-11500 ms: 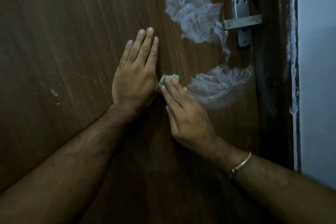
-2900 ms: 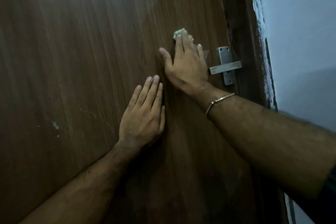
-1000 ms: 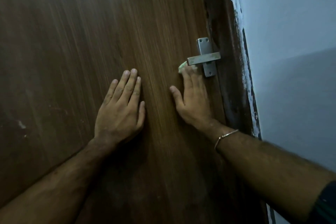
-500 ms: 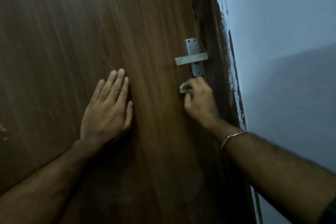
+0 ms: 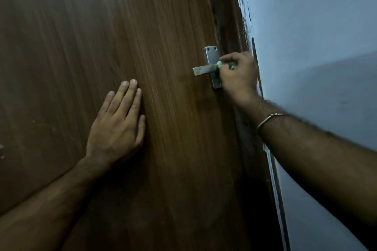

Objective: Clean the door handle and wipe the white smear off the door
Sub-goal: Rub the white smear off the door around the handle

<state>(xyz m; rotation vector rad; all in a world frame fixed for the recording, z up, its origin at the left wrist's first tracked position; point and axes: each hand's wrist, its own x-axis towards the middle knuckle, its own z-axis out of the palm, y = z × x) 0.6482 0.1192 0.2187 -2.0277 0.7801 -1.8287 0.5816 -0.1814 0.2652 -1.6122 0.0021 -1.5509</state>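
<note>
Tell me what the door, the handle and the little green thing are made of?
The door looks like brown wood or wood-look laminate: fine straight grain lines, dull sheen. The door handle looks like brushed metal, maybe steel: grey, flat-edged, with screws in its plate. The green cloth, gripped in the right hand, seems soft fabric or sponge, since it bunches up; it is too small to be sure.

The left hand [image 5: 116,128] lies flat on the brown door [image 5: 102,36], fingers straight and together, pointing up. Well to its right and a little higher, the right hand [image 5: 238,75] curls round a green cloth [image 5: 221,65] and holds it against the metal handle [image 5: 204,70]. The lever's free end sticks out to the left of that hand. A bangle [image 5: 269,119] sits on the right wrist. Just right of the right hand runs the dark frame [image 5: 230,16], then a pale wall [image 5: 316,26].
</note>
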